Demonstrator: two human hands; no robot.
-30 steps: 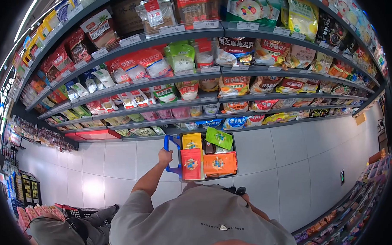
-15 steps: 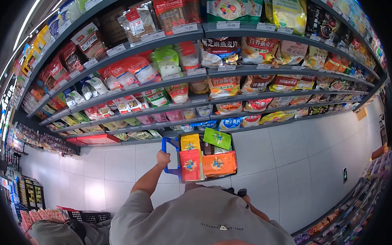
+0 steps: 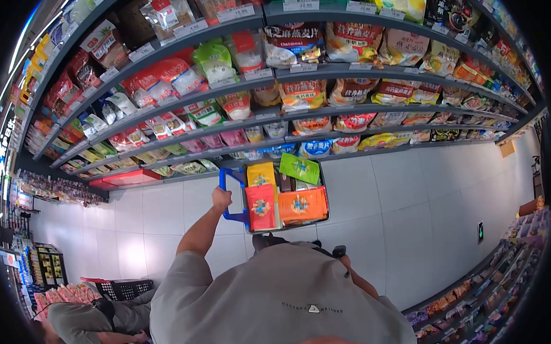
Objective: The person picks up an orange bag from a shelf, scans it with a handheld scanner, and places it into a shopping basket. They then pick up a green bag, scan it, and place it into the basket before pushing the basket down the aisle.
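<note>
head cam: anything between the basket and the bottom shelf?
Head view shows only bare floor tile between the basket and the bottom shelf; the left hand grips its blue handle.

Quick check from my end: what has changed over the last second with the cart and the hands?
The cart has slid up in view, nearer the shelves, which also shifted upward. The left hand rode along, still gripping the blue handle. The packets in the cart kept their places. The right hand stays hidden behind the body. A crouching person at lower left shows more fully.

glossy plastic packets, blue plastic handle; glossy floor tiles
</note>
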